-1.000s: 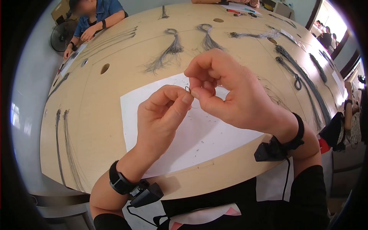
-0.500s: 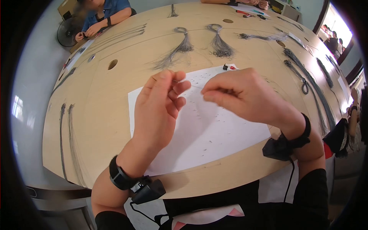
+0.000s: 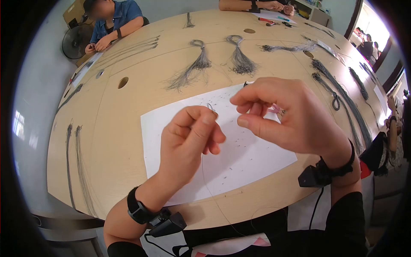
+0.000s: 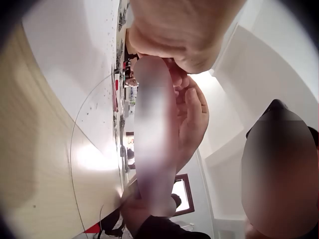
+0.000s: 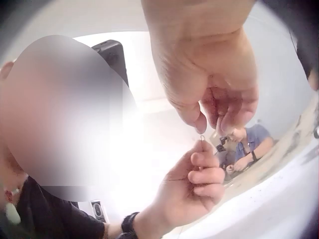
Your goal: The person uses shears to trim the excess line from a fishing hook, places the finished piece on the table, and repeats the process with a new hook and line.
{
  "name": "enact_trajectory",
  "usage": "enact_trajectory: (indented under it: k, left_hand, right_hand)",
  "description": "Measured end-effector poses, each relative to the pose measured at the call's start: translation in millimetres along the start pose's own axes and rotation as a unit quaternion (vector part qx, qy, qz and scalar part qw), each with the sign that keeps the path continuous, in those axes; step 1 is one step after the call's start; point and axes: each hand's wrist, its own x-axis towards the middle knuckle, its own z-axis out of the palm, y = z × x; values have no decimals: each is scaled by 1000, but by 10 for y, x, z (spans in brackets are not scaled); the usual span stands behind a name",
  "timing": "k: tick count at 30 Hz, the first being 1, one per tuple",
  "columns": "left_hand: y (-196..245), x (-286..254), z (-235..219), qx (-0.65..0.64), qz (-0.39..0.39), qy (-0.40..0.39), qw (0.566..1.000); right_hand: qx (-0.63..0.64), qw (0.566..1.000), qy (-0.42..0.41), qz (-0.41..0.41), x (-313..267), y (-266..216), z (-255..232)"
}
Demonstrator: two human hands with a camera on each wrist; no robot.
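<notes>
In the head view my left hand [image 3: 190, 132] pinches a thin dark wire between thumb and forefinger. A small bent loop [image 3: 209, 106] of the wire stands just above the fingertips, and the long tail [image 3: 216, 203] hangs down past the table edge. The right wrist view shows the same loop [image 5: 202, 138] right below the fingertips of my right hand [image 5: 214, 84]. That right hand [image 3: 278, 115] hovers to the right, thumb and forefinger apart, with nothing visible between them. White paper [image 3: 184, 184] strewn with small dark bits lies under both hands.
Two looped wire bundles [image 3: 201, 62] lie beyond the paper. More dark bundles [image 3: 338, 96] are along the right, and thin strands [image 3: 79, 162] at the left. A partly hidden pink-handled item [image 3: 277, 110] is behind my right hand. Another person [image 3: 117, 21] sits far left.
The hands met at the wire loop, then parted with the left fingers spread. Now the left hand pinches the wire with its loop up, and the right thumb and forefinger have opened.
</notes>
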Motion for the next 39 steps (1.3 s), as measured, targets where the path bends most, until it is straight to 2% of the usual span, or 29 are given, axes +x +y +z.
enact_trajectory:
  k: [1,4,10,14,17,19,22,26,28,32,35,37,39]
  left_hand:
    - [-18,-8,20,0,0,0,1000]
    - [-54,-31,38,15,18,-22,999]
    - [-88,-5,36,90,56,-27,994]
    - [-67,-28,29,60,23,-49,997]
    - [-69,-34,40,53,15,-48,997]
    - [-65,-31,31,69,15,-34,997]
    - [-72,-16,22,74,22,-37,996]
    - [-102,-3,13,114,27,-22,993]
    - [-97,-3,9,60,-11,-23,998]
    - [-147,-3,24,28,10,-25,999]
    - [-152,5,-4,30,4,-7,1000]
    - [-147,16,-8,17,-4,3,1000]
    - [-158,13,-26,32,3,-9,999]
  right_hand:
    - [23,1000,21,-2,18,49,18]
    - [83,996,10,26,16,68,102]
    - [93,995,32,14,52,133,227]
    - [99,994,15,35,60,104,222]
    - [45,999,1,4,53,152,227]
    - [140,990,11,32,56,198,240]
    - [188,981,-8,43,72,220,239]
    - [166,982,-50,82,66,184,190]
    - [169,982,-39,70,65,187,190]
    - [188,980,-30,62,69,202,217]
    - [191,981,14,17,69,238,251]
    - [166,985,-32,40,64,218,210]
    - [145,988,-33,51,61,194,206]
